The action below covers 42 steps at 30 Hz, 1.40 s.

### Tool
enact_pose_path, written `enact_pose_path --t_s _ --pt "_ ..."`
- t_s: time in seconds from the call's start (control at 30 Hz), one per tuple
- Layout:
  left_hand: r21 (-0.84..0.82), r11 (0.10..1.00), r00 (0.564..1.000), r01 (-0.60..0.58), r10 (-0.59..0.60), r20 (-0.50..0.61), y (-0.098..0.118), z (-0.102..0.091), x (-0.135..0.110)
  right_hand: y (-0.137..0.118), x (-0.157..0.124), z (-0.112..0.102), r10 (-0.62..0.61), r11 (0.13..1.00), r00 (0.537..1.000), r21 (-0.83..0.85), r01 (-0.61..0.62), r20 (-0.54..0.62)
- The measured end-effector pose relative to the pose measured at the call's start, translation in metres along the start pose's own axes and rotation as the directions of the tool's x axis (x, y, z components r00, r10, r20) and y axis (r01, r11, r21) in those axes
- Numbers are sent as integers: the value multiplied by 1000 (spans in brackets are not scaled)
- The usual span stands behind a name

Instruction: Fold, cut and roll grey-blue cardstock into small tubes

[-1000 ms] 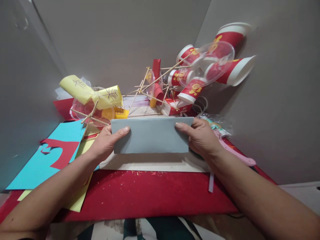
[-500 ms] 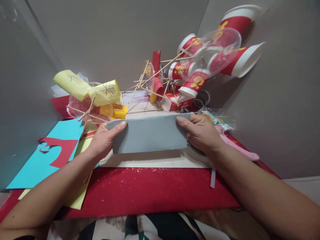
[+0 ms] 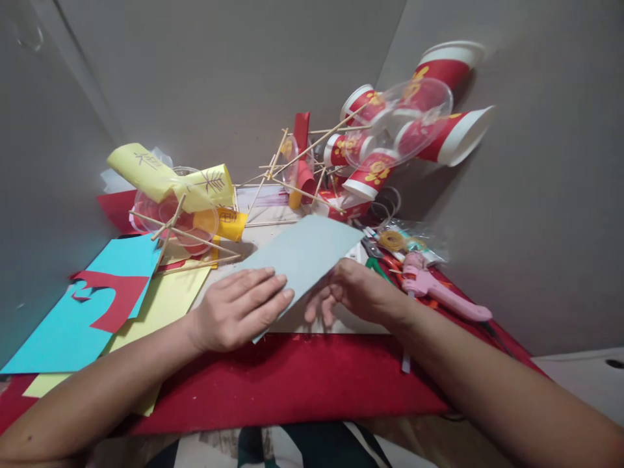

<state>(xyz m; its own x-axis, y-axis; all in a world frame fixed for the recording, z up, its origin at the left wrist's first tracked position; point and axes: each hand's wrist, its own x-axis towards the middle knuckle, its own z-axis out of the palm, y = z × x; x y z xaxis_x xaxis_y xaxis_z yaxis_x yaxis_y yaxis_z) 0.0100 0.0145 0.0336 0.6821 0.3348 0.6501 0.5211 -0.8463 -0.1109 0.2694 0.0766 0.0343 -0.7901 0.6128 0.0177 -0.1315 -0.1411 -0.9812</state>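
A pale blue-grey sheet of paper (image 3: 312,244) is held tilted above a white board (image 3: 348,320). My left hand (image 3: 238,305) grips its near left part, fingers flat across the top and thumb hidden. Beside the right edge is my right hand (image 3: 348,292), its fingers loosely bent and apart below the sheet; whether it touches the edge I cannot tell. Just right of that hand lie a pink glue gun (image 3: 436,286) and a green-handled tool (image 3: 375,266), partly hidden.
A stick structure with red paper cups (image 3: 373,174) leans toward the right wall. Another, with yellow paper rolls (image 3: 141,169), stands at left. Turquoise paper (image 3: 53,338), a red cutout (image 3: 121,299) and yellow paper (image 3: 170,305) lie left on the red table cover (image 3: 292,383).
The sheet has turned from level and facing me to slanted, its far end pointing right. My left hand has moved onto its top; my right hand has dropped below its right edge.
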Motion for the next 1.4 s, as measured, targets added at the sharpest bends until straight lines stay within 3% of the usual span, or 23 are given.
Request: enact_pose_path --t_s 0.1,0.17,0.3,0.43,0.5,0.6,0.67,0.77,0.83,0.9,1.0,1.2,1.3,1.4 --pt "-65 997 984 39 -28 175 4 13 -4 7 5 5 12 999 982 -40 -20 -190" --pt "-90 995 976 53 -33 216 7 17 -1 5 6 2 -18 999 958 -47 5 -285" --pt "-90 994 990 69 -57 128 15 11 7 -6 6 -11 -68 997 927 -62 49 -370" --pt "-301 932 978 202 -206 18 21 -4 15 -12 3 -17 -91 989 927 -141 41 -363" --pt "-425 824 903 375 -429 -34 19 -9 18 -13 0 -15 -51 983 958 -186 -2 -281" --pt "-652 467 662 598 -746 73 11 -9 22 -10 -4 -8 51 967 994 -244 -73 -97" --pt "-752 176 541 635 -796 270 7 -6 25 -7 -5 -3 100 961 995 -260 -98 -4" --pt "-736 -148 442 660 -716 541 8 1 29 -3 -4 1 148 954 988 -270 -128 53" --pt "-705 -272 399 655 -668 628 10 5 30 -1 -1 1 145 956 989 -261 -136 14" --pt "-697 -349 365 626 -659 658 12 8 30 0 1 -1 105 965 989 -228 -126 -103" --pt "-692 -396 337 603 -660 672 11 13 28 1 3 -4 27 980 954 -182 -84 -300" --pt "-572 -545 272 613 -535 800 9 22 18 2 6 -8 -89 988 890 -155 21 -447" --pt "-527 -563 263 636 -484 835 9 24 15 0 8 -7 -114 990 846 -129 54 -520" --pt "-545 -553 261 631 -510 820 9 26 14 -1 9 -8 -96 992 844 -121 37 -527"
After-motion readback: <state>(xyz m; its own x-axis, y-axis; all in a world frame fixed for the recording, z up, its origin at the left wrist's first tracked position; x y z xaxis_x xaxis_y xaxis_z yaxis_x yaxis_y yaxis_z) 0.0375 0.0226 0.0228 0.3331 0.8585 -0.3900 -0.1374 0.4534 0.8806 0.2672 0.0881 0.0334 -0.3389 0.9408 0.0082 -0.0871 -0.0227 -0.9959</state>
